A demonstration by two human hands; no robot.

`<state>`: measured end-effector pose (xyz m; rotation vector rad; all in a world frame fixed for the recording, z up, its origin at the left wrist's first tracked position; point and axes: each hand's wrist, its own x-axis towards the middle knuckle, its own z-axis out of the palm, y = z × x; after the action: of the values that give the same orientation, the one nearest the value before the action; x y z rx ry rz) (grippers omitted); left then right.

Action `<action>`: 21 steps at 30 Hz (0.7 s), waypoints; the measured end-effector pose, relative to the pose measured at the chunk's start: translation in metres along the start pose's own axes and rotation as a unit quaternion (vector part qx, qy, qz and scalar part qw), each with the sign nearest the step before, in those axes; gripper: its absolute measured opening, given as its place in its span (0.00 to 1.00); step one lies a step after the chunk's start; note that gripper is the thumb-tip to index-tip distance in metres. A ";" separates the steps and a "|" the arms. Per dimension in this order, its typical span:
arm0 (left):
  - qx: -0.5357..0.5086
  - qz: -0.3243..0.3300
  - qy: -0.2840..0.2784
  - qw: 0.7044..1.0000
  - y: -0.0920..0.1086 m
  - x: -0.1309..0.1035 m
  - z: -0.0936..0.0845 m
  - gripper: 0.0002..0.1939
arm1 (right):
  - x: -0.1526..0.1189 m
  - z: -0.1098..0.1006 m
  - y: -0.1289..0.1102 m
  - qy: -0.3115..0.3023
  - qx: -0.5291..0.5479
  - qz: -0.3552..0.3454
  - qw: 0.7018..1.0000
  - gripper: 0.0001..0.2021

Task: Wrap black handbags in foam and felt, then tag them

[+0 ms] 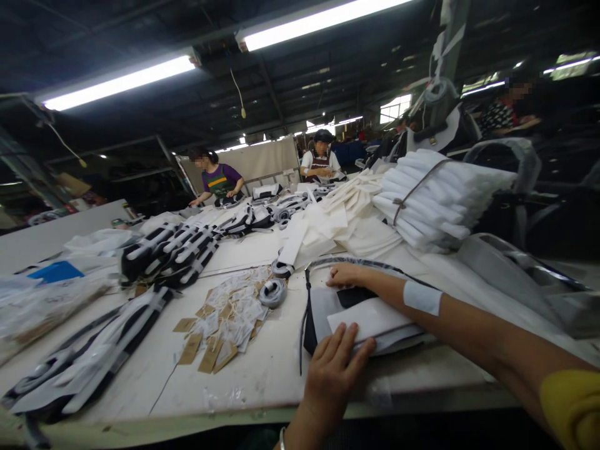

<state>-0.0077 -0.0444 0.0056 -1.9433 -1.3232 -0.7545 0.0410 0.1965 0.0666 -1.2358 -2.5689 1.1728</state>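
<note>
Before me on the table's near side lies a black and white bag (323, 306), its long strap looped along the far edge in clear wrapping. A folded white sheet (370, 317) rests on top of it. My left hand (335, 369) lies with fingers stretched and slightly spread over the sheet's near edge. Reaching across the bag, my right hand (347, 275) is closed in a fist at its far edge, beside a black panel; whatever those fingers hold is hidden. A white patch (422, 297) sits on my right forearm.
Left of the bag is a pile of tags with strings (229, 319) beside a wrapped coil (272, 292). Bags in wrapping (173, 247) are stacked farther left. White sheets (356, 212) and a tied white bundle (431, 194) stand behind. Two people work at the far end.
</note>
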 end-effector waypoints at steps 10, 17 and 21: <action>-0.012 -0.012 -0.001 1.000 0.000 -0.004 0.004 0.22 | -0.024 -0.013 -0.021 0.052 0.287 -0.141 0.946 0.16; -0.023 -0.018 -0.005 1.000 0.000 0.000 0.001 0.20 | -0.103 -0.009 -0.019 0.055 0.184 -0.275 0.942 0.12; -0.033 -0.018 -0.010 0.999 -0.001 0.003 -0.002 0.19 | -0.144 0.009 0.004 0.066 0.064 -0.350 0.932 0.09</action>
<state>-0.0075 -0.0435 0.0094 -1.9884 -1.3653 -0.8087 0.1380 0.0933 0.0941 -0.2866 -2.4352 1.0157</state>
